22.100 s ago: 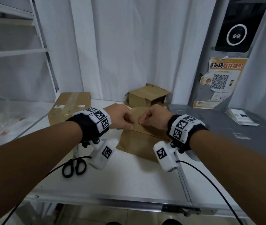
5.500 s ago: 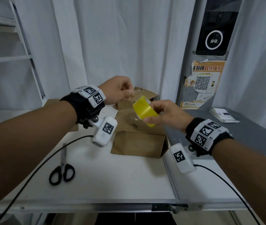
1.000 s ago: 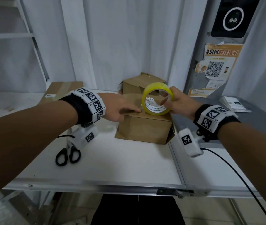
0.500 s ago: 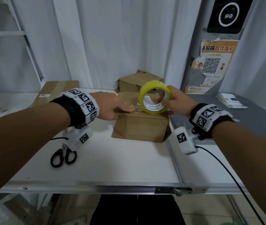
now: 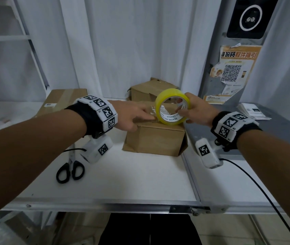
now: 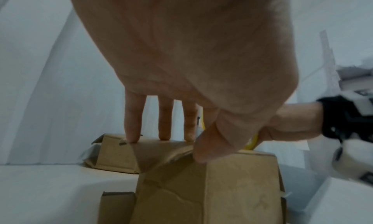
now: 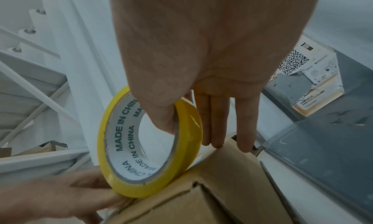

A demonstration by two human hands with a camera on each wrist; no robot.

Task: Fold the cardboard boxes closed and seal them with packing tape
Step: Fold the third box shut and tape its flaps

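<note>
Yellow packing tape (image 5: 172, 106) now stands on edge on top of the near cardboard box (image 5: 155, 141), lowered from where it was held in the air a few seconds ago, so taping seems under way. The right hand (image 5: 196, 110) grips the roll, thumb through its core. The left hand (image 5: 131, 115) presses flat, fingers straight, on the box top, probably pinning the tape's free end, though that end is hard to make out. Scissors (image 5: 70, 171) lie on the white table (image 5: 123, 183); two more boxes sit behind, before white curtains.
</note>
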